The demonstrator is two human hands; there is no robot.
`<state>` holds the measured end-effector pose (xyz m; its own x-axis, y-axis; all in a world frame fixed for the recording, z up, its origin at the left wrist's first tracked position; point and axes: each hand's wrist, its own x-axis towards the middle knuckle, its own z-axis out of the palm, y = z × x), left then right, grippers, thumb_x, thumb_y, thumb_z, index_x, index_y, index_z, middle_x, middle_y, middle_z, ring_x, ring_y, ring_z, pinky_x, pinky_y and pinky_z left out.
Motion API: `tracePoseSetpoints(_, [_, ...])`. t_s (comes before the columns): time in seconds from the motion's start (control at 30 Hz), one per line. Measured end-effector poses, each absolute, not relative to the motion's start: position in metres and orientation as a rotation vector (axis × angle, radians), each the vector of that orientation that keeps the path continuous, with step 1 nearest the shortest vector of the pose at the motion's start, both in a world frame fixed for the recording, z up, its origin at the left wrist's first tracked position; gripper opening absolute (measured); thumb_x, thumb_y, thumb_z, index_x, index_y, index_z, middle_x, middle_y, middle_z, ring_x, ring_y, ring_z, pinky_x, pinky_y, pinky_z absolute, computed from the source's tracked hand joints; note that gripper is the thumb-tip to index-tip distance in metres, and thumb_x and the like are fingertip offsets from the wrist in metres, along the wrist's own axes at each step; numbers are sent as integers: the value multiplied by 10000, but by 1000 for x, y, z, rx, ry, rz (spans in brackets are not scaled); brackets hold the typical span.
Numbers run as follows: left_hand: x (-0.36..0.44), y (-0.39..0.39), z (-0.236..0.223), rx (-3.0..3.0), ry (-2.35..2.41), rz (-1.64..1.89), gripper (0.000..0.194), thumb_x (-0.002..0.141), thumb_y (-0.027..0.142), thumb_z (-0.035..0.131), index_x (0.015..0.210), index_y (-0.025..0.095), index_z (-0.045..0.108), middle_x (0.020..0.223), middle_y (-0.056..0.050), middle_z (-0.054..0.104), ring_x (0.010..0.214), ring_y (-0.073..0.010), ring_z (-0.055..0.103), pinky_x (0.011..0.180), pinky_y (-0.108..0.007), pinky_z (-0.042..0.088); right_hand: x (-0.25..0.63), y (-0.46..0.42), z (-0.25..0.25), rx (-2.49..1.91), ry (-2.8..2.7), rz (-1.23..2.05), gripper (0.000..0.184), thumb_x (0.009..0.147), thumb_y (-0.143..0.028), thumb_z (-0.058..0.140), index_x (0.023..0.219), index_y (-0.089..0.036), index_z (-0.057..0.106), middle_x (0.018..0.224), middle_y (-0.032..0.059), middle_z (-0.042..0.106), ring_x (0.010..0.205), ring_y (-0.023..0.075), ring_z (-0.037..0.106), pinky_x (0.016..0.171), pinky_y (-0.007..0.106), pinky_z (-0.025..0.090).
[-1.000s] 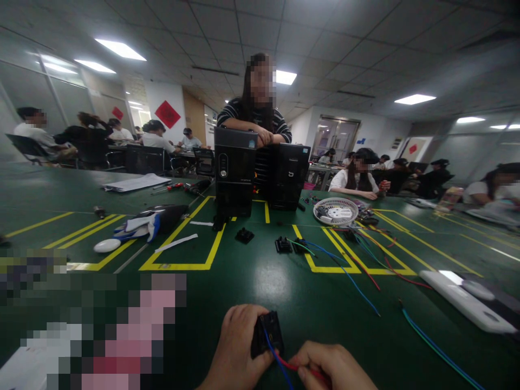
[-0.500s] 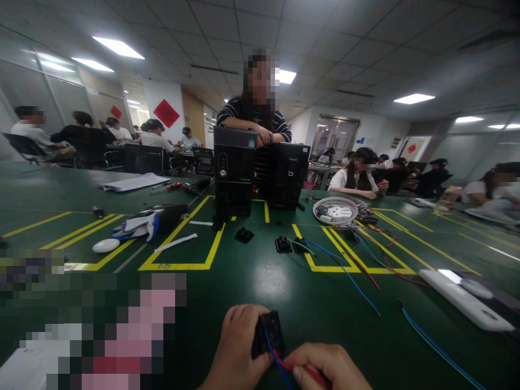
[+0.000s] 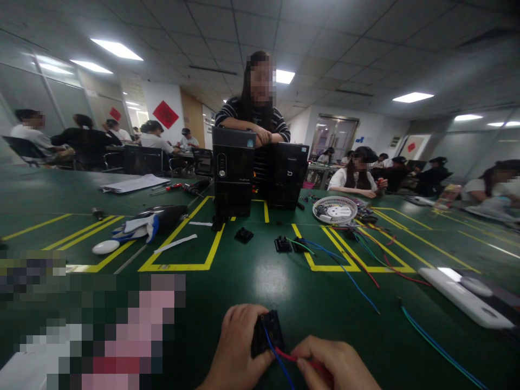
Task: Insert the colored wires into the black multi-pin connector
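Gripping a small black block (image 3: 274, 328), left hand (image 3: 240, 342) has it at the green surface (image 3: 260, 284), contact unclear; right hand (image 3: 333, 360) pinches a red wire (image 3: 284, 355). Block seems light, stiff, best held by edges; blue wire (image 3: 278, 358) looks bendy, springy.

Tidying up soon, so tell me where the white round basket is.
In the head view, the white round basket sits across the green table, just right of the right-hand black computer tower.

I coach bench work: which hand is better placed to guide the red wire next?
Probably the right hand: its fingers pinch the red wire beside the black part, while the left hand is busy gripping that part.
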<state>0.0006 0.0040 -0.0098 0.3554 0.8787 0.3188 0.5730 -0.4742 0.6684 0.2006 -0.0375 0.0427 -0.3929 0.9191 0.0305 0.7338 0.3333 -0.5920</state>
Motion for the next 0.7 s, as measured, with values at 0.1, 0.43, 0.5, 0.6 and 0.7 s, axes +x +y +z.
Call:
tracePoseSetpoints(0.1, [0,5,-13,2191,1260,946,364,697,246,726,1027,233,575,1001,-44,639,970,-272,564,896,-451,398,198,-39,45,-1425,-2237,652,237,843,-174,475,855,-170,712,715,49,701,604,159,634,553,225,429])
tracePoseSetpoints(0.43, [0,6,-12,2181,1267,917,396,682,217,724,1048,240,573,1027,-39,641,996,-275,561,911,-448,384,196,-39,43,-1429,-2287,693,210,806,-159,523,868,-159,723,638,26,668,517,130,571,492,203,389])
tracePoseSetpoints(0.5, [0,6,-11,2177,1265,912,409,676,209,728,1053,242,571,1036,-36,640,1005,-275,556,921,-453,372,197,-38,40,-1453,-2355,717,207,771,-130,548,873,-158,726,558,-9,613,459,112,507,460,198,351])
tracePoseSetpoints(0.6, [-1,5,-10,2171,1256,906,397,687,234,726,1051,241,568,1043,-38,637,1011,-278,552,928,-459,362,198,-38,35,-1474,-2425,755,208,729,-99,568,845,-166,728,490,-48,536,419,92,432,436,190,308])
tracePoseSetpoints(0.7, [-1,5,-9,2162,1244,893,387,701,259,719,1054,239,562,1046,-42,634,1012,-278,548,925,-455,362,198,-36,32,-1519,-2394,780,231,717,-99,578,878,-181,723,492,-62,512,427,88,435,447,182,311])
